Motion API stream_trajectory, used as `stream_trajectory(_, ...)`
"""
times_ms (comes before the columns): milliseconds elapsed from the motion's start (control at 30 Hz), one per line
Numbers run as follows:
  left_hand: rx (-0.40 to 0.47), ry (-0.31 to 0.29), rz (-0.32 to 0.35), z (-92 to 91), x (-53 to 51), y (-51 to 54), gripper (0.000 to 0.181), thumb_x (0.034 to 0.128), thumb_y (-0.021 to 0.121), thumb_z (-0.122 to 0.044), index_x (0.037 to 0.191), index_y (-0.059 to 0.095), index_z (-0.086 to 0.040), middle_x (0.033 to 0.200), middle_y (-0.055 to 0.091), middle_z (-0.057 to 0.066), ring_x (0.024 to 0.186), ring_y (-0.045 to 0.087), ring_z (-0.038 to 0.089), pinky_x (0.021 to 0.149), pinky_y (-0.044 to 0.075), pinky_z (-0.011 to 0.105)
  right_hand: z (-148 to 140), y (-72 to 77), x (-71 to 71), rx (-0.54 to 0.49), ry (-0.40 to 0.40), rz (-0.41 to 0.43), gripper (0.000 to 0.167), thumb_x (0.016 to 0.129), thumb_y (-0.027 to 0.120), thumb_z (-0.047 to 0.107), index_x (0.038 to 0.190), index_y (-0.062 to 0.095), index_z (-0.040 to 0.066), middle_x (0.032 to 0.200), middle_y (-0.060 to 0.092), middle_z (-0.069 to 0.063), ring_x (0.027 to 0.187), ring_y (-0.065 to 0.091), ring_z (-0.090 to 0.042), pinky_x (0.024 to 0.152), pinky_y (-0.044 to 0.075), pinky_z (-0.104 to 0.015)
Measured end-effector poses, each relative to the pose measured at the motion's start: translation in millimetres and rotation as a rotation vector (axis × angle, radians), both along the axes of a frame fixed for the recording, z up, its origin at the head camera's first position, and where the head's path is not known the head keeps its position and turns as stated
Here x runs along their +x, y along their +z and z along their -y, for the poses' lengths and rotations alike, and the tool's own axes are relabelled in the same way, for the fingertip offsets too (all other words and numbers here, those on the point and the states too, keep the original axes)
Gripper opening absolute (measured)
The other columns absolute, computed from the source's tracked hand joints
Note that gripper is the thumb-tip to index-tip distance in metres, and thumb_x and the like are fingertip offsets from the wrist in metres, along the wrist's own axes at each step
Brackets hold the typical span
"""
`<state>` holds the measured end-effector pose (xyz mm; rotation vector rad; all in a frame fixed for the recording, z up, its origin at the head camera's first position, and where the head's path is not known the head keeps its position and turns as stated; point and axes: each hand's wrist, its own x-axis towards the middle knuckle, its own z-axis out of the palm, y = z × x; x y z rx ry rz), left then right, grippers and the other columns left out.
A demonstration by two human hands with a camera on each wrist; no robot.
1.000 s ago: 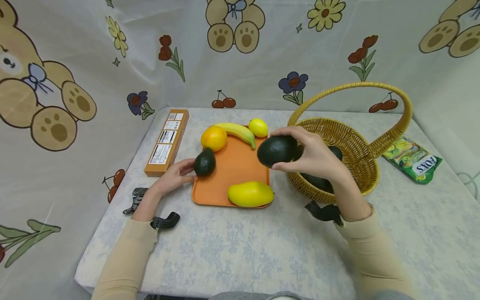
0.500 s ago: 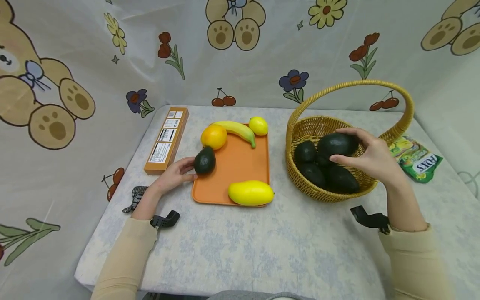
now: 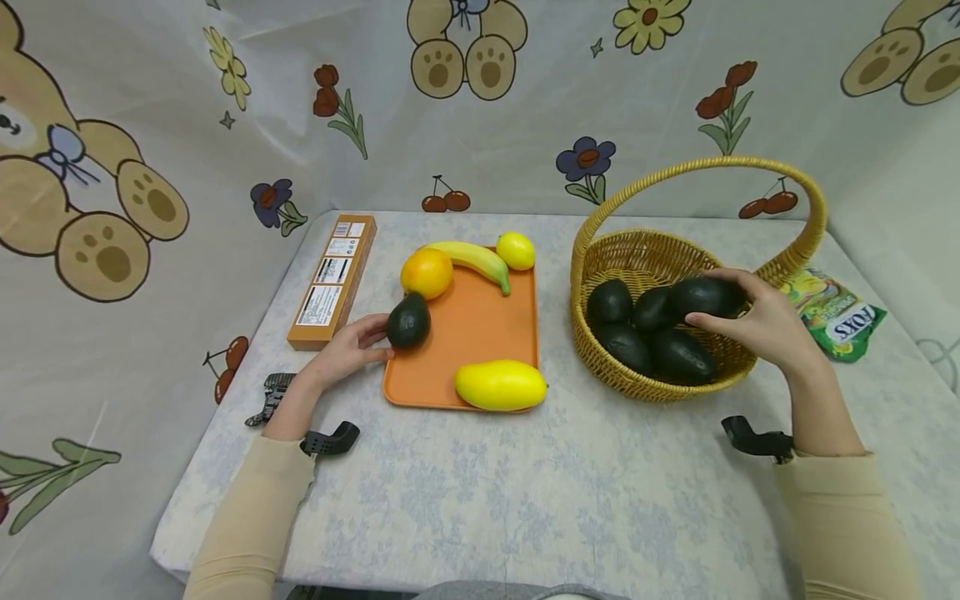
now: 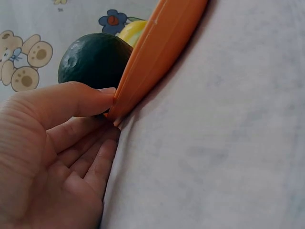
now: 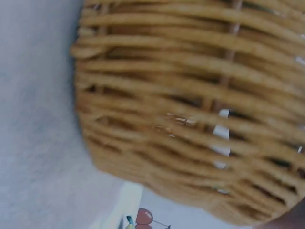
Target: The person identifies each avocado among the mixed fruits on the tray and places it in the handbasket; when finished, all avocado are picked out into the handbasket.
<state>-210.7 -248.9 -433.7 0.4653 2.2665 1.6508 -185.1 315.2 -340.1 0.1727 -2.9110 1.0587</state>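
My right hand grips a dark green avocado inside the wicker basket, low over its right side. Several more avocados lie in the basket. At the left, my left hand pinches the rim of the orange tray; in the left wrist view the thumb is on the rim with the fingers below it. Beside those fingertips one avocado rests on the tray. The tray also bears an orange, a banana, a lemon and a yellow mango. Basket weave fills the right wrist view.
A long orange-brown box lies left of the tray. Right of the basket is a green FOX'S pouch. The basket's tall handle arches above it. A patterned curtain stands behind the table.
My right hand has carried its avocado from beside the tray rightward into the basket, then slightly lower and farther right. The left hand stays at the tray's edge.
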Motion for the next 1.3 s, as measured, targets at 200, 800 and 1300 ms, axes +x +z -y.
stream_trajectory(200,0.0,-0.002,0.004,-0.2,0.4,1.1,0.059,0.0857,0.065,0.003,0.139,0.04,0.004,0.143,0.037,0.02,0.133,0.034,0.033,0.109,0.032,0.039,-5.6,-5.9,-0.5,0.022,0.045,0.006,0.071,0.08,0.076,0.033,0.136,0.042,0.004,0.131,0.043,-0.023,0.108,0.045,-0.041,0.08,0.041,-0.051)
stream_trajectory(800,-0.012,-0.004,-0.012,0.1,0.9,1.3,0.059,0.0857,0.065,0.002,0.139,0.04,0.004,0.142,0.037,0.021,0.132,0.034,0.035,0.108,0.032,0.04,-11.6,-8.3,-1.4,0.11,0.086,0.013,0.074,0.082,0.073,0.033,0.137,0.039,-0.002,0.129,0.043,-0.031,0.112,0.041,-0.047,0.086,0.037,-0.064)
stream_trajectory(1300,0.006,-0.008,0.002,0.0,1.2,1.4,0.059,0.086,0.065,0.002,0.139,0.039,0.005,0.142,0.036,0.022,0.133,0.033,0.035,0.109,0.031,0.041,-9.9,-10.5,-0.8,0.147,0.078,-0.022,0.076,0.081,0.074,0.035,0.137,0.04,-0.003,0.127,0.044,-0.032,0.112,0.041,-0.049,0.086,0.035,-0.066)
